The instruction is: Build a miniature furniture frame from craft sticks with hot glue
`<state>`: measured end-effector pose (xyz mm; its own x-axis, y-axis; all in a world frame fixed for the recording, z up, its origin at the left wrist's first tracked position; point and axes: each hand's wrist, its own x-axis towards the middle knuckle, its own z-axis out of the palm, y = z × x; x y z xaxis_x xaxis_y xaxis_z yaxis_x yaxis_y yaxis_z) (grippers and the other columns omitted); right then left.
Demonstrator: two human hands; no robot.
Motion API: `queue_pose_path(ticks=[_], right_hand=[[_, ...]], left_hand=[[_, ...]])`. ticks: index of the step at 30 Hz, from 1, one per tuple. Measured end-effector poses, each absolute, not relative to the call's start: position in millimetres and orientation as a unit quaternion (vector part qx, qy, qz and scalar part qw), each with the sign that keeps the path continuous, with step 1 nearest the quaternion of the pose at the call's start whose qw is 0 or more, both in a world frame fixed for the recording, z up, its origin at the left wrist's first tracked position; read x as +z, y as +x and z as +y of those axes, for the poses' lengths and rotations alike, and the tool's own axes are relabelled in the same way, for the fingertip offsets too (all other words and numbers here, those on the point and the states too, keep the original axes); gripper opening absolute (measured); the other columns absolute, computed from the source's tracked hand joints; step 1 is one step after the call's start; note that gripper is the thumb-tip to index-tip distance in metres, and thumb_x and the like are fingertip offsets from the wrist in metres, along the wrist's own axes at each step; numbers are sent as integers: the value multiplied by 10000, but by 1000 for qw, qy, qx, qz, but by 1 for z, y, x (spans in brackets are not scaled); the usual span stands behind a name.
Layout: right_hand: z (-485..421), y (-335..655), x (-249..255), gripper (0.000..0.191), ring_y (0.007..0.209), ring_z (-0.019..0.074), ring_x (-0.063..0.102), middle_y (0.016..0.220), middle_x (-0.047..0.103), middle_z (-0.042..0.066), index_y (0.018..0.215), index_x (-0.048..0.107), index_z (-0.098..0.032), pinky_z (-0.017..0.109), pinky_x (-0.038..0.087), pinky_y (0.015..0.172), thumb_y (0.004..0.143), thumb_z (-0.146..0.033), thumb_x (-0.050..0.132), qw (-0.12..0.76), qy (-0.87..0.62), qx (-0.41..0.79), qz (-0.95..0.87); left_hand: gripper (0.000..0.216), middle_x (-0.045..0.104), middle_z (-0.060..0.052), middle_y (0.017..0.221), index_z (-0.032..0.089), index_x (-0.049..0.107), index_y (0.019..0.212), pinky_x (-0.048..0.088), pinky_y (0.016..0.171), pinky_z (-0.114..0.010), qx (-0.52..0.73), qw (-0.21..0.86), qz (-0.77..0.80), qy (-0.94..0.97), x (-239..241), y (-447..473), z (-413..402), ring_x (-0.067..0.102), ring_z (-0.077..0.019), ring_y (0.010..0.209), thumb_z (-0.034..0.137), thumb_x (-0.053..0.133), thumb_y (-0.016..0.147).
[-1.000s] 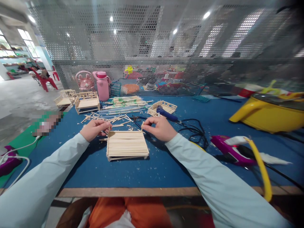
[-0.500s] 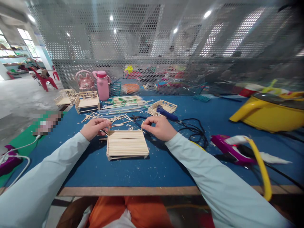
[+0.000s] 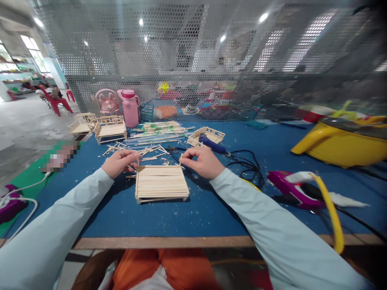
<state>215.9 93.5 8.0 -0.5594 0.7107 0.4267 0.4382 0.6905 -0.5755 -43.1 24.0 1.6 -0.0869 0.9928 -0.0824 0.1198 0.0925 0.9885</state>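
Observation:
A miniature bench of pale wooden sticks (image 3: 161, 183) stands on the blue tabletop in front of me, its slatted top facing up. My left hand (image 3: 120, 163) pinches the short upright stick at its far left corner between thumb and fingers. Something dark and thin shows under those fingers; I cannot make out what. At the far right corner, my right hand (image 3: 203, 162) pinches the matching upright stick. Loose wooden sticks (image 3: 148, 151) lie just beyond both hands. A blue-handled glue gun (image 3: 211, 143) rests against another small stick frame (image 3: 196, 137).
Two stick benches (image 3: 111, 128) and a pink bottle (image 3: 130, 108) stand at the back left. To the right are a purple power strip (image 3: 286, 189) with a yellow cord and a yellow pot (image 3: 341, 143). A black cable (image 3: 250, 165) lies beyond my right hand. Perforated metal screen (image 3: 211, 60) behind.
Both hands stay on the same corner posts, and the bench keeps its place. Only a very slight shift of the whole view shows.

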Motion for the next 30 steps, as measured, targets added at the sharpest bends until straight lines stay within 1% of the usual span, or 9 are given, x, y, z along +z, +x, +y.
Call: queue_pose_path(ticks=[3,5,7,9,10,13,17,23,30], right_hand=[[93,216,7,182,583,135,544,627,636,41,592,601,-154,275,428,604,704,-294,568,337,-333,210,-855],[93,216,7,162,577,128,523,611,610,24,648,619,-152,271,423,602,690,-304,585,343,-330,217,-852],[94,219,8,209,577,120,498,617,571,3,805,634,-147,266,417,600,687,-313,585,361,-321,229,-845],[95,222,9,309,580,115,477,635,532,-10,973,604,-152,258,406,590,719,-317,539,402,-311,236,-828],[96,223,10,324,584,116,472,644,519,-10,1013,590,-157,256,401,585,740,-310,507,425,-309,231,-819],[95,226,13,268,606,132,475,658,526,9,950,631,-178,269,399,594,764,-259,455,460,-302,169,-818],[89,225,14,244,650,164,522,670,581,42,852,683,-188,309,426,650,751,-198,461,453,-261,84,-848],[86,224,12,262,663,169,551,679,612,51,821,712,-205,319,431,663,749,-184,461,438,-251,23,-863],[91,223,8,263,648,157,565,653,627,44,783,722,-199,316,430,659,743,-162,465,429,-227,-25,-874]], left_hand=[[510,630,-38,771,139,642,781,457,504,-201,464,464,570,495,0,-45,24,565,-101,594,574,693,520],[527,634,-47,776,140,638,792,454,504,-207,463,463,564,503,0,-46,23,574,-112,603,600,669,537],[576,632,-54,750,134,634,809,448,499,-212,463,465,561,506,0,-47,23,581,-125,610,652,619,556],[638,631,-62,726,124,632,816,441,489,-216,470,462,560,502,1,-48,24,585,-138,615,707,556,568],[660,632,-67,727,119,632,812,438,485,-217,477,456,562,499,1,-49,24,588,-143,621,725,535,568],[663,641,-74,748,115,629,782,434,483,-221,505,426,572,487,1,-49,25,597,-155,635,732,534,558],[647,638,-66,709,117,619,750,432,489,-227,527,395,590,467,1,-49,26,599,-162,630,727,548,545],[639,622,-46,666,121,620,738,428,485,-229,541,384,590,461,-1,-50,27,587,-153,598,721,569,525],[689,619,-55,655,112,625,736,429,470,-226,539,376,587,473,-3,-50,28,586,-155,591,762,511,539]])
